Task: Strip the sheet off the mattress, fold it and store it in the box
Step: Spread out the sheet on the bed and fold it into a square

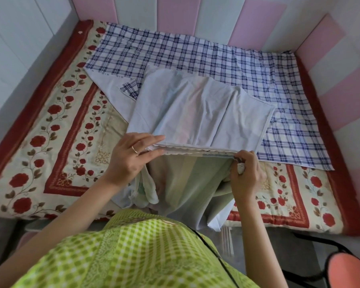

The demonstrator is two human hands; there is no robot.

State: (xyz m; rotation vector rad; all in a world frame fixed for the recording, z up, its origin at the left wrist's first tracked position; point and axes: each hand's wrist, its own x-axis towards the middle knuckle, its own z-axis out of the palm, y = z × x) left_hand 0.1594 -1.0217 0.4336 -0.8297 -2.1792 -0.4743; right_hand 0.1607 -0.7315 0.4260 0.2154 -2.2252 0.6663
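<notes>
A pale blue-white sheet [197,109] lies partly folded across the middle of the mattress [50,129], with its near part hanging down over the bed's front edge. My left hand [131,154] pinches the layered scalloped edge at its left end, fingers stretched along the fold. My right hand [245,173] grips the same edge at its right end, fingers curled round the bunched cloth. The edge is lifted a little above the mattress. No box is in view.
A blue-and-white checked cloth [216,59] is spread under the sheet at the back. The floral mattress cover has red borders. Pink and white padded panels [330,48] wall the bed. An orange chair seat [349,271] stands at the lower right.
</notes>
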